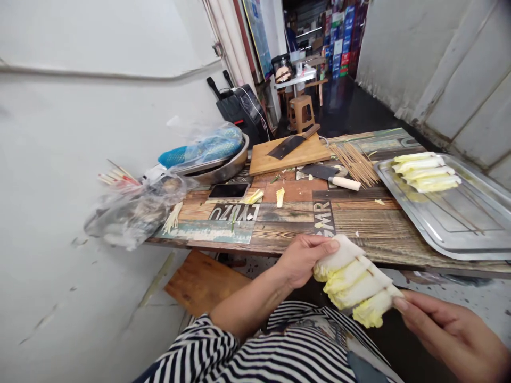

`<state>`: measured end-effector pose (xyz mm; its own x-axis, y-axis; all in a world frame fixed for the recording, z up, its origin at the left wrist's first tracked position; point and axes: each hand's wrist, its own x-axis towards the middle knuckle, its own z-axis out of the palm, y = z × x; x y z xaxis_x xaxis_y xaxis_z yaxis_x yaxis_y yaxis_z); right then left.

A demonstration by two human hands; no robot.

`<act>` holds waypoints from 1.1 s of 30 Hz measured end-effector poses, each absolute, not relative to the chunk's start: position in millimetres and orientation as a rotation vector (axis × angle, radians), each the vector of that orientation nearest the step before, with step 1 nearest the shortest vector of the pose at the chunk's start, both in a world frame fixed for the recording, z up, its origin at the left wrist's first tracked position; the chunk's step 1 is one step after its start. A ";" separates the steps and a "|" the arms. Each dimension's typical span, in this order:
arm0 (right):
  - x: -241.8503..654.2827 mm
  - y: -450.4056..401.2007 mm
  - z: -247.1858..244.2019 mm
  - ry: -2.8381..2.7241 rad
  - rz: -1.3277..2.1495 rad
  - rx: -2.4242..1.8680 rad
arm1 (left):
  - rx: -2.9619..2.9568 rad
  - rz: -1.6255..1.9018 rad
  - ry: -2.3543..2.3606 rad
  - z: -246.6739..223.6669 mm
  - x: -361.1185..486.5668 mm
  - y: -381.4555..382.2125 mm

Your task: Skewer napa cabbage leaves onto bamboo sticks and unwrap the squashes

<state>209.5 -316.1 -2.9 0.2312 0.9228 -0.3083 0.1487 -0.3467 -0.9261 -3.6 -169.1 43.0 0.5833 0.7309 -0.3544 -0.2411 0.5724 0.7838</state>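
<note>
Several pale cabbage pieces with yellow frilly edges (pixel 355 279) hang side by side in front of me, with short bits of a skewer showing between them. My left hand (pixel 303 260) pinches the upper left end of the row between thumb and fingers. At the lower right end, my right hand (pixel 447 324) grips the last piece. Both hands are off the near edge of the wooden table (pixel 279 231). On the metal tray (pixel 439 236) at the right lie more cabbage pieces (pixel 426 173) in a row, with thin skewers extending from them.
Bare skewers (pixel 354 165) lie beside a pale-handled cleaver (pixel 345 183). Behind is a cutting board (pixel 263 159) with another cleaver (pixel 287 147). A phone (pixel 228 191), cabbage scraps (pixel 280 197), a metal bowl (pixel 227 173) and plastic bags (pixel 136 213) occupy the left side.
</note>
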 end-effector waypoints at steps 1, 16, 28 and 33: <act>210.3 -316.0 -2.9 -1.007 1.248 -1.670 | 0.744 0.628 0.738 40.8 -2.9 -167.2; 141.1 -209.7 6.1 -0.706 1.350 -1.184 | 2.467 0.914 1.049 43.5 -19.3 -137.2; 140.2 -254.8 -39.4 -0.775 0.998 -1.536 | 2.881 0.239 1.215 8.5 47.4 -114.3; 143.8 -260.2 -46.9 -0.792 0.938 -1.581 | 2.928 0.268 1.183 6.3 42.2 -126.9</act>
